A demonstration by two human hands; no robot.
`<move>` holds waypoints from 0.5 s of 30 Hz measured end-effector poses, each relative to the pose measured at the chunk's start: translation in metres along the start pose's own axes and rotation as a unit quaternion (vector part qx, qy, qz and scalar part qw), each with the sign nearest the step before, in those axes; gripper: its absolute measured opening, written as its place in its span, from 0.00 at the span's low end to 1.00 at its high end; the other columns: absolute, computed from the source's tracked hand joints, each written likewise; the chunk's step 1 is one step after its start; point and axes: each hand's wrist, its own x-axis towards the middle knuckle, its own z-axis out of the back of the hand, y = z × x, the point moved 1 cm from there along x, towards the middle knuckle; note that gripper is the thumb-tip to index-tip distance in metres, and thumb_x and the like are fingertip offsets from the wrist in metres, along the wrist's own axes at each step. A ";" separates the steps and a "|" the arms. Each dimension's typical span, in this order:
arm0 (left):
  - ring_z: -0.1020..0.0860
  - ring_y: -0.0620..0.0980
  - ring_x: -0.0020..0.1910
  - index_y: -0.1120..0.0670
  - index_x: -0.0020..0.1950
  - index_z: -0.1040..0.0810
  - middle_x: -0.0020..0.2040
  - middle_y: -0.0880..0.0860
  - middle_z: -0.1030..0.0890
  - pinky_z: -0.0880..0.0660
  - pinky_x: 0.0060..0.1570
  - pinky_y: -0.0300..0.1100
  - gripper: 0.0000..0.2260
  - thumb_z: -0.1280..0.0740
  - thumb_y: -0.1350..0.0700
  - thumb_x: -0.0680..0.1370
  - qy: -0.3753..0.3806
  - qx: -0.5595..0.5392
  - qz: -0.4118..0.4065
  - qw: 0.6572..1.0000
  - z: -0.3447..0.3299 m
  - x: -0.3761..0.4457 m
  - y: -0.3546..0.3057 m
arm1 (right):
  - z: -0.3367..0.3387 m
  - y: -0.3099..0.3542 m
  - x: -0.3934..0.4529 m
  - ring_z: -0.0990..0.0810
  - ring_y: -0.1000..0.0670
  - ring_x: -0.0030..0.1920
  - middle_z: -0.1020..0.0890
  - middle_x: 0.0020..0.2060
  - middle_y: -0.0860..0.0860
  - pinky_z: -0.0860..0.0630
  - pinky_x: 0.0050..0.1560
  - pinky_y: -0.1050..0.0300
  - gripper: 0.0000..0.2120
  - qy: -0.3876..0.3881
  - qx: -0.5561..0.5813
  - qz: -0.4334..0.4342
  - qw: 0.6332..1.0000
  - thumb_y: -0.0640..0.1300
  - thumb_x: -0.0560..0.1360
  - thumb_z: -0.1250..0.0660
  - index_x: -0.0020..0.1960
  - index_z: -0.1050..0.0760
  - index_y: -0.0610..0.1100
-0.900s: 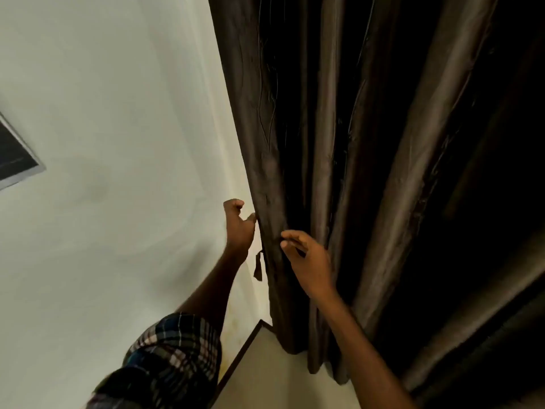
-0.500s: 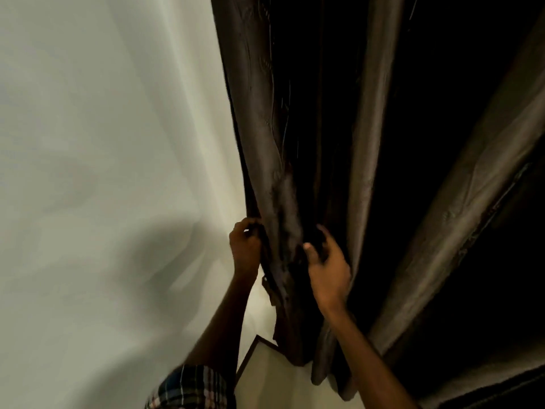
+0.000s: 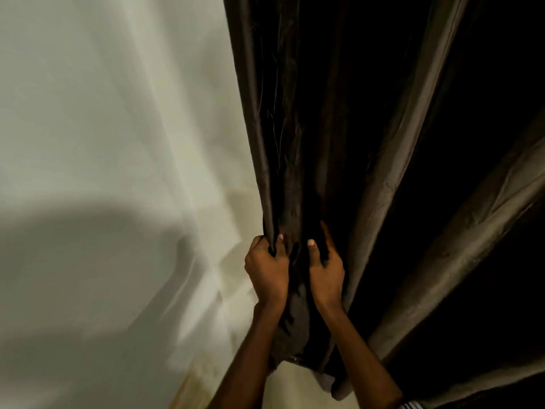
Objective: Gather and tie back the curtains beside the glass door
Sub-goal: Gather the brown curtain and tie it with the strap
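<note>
My left hand [image 3: 267,274] fingers [image 3: 256,244] are curling tight around the curtain [image 3: 283,160] edge fold, thumb pressing on the front of it. My right hand [image 3: 326,274] fingers [image 3: 326,231] are wrapping round the next few folds, thumb up against the cloth, so both hands are gripping fabric with nothing slack between them. The two fists are sitting side by side, almost touching, with a bunched wad of curtain squeezing out between the wrists and trailing below them.

Judging the handling: soft, limp cloth with a slight sheen, probably a bit slippery, and with some weight since it is hanging long and in thick pleats. It will not break, but the folds could be sliding out of a loose grip. The best hold seems to be right where I am holding, at about mid height, reaching further round for more pleats.

Out from the hands, most of the curtain is fanning up and to the right of them, still spread in wide loose pleats, so gathering looks only started. Its hem is hanging just below my wrists, above the floor [image 3: 295,388]. The pale wall [image 3: 118,143] is running left of the curtain, touching or just beside its edge. I cannot see a tie-back or the glass door.
</note>
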 end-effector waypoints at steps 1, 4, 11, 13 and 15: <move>0.18 0.57 0.37 0.56 0.40 0.22 0.37 0.53 0.18 0.19 0.42 0.51 0.13 0.28 0.49 0.80 -0.010 -0.008 0.016 1.000 -0.002 0.005 0.003 | -0.003 -0.002 0.001 0.30 0.54 0.78 0.26 0.77 0.57 0.33 0.79 0.51 0.23 -0.001 -0.005 0.002 1.000 0.52 0.86 0.38 0.81 0.34 0.59; 0.15 0.53 0.36 0.50 0.38 0.23 0.36 0.48 0.17 0.16 0.44 0.54 0.12 0.27 0.54 0.80 0.002 -0.075 0.061 0.995 -0.007 0.018 0.014 | -0.006 -0.013 0.006 0.31 0.54 0.79 0.27 0.78 0.57 0.33 0.80 0.49 0.24 -0.029 -0.013 -0.004 0.999 0.52 0.87 0.38 0.82 0.35 0.58; 0.17 0.52 0.47 0.53 0.48 0.19 0.47 0.52 0.17 0.18 0.51 0.51 0.08 0.34 0.54 0.85 0.049 -0.120 -0.020 0.991 -0.019 0.014 0.006 | -0.020 -0.017 0.009 0.32 0.60 0.77 0.30 0.78 0.60 0.35 0.78 0.58 0.25 0.095 0.054 -0.005 0.994 0.45 0.87 0.41 0.83 0.38 0.53; 0.17 0.54 0.43 0.52 0.44 0.22 0.43 0.52 0.18 0.17 0.47 0.53 0.10 0.35 0.52 0.84 0.015 -0.110 -0.019 0.994 -0.018 0.014 0.009 | -0.014 -0.019 0.006 0.26 0.52 0.75 0.23 0.73 0.53 0.31 0.74 0.54 0.22 -0.034 -0.007 -0.044 0.998 0.44 0.87 0.39 0.80 0.31 0.48; 0.17 0.50 0.40 0.50 0.42 0.21 0.41 0.50 0.17 0.17 0.46 0.52 0.10 0.32 0.52 0.83 -0.013 -0.102 -0.009 0.995 -0.014 0.014 0.013 | 0.005 -0.016 0.011 0.22 0.42 0.71 0.18 0.68 0.44 0.28 0.71 0.47 0.20 -0.194 -0.044 -0.106 0.974 0.44 0.86 0.38 0.77 0.27 0.46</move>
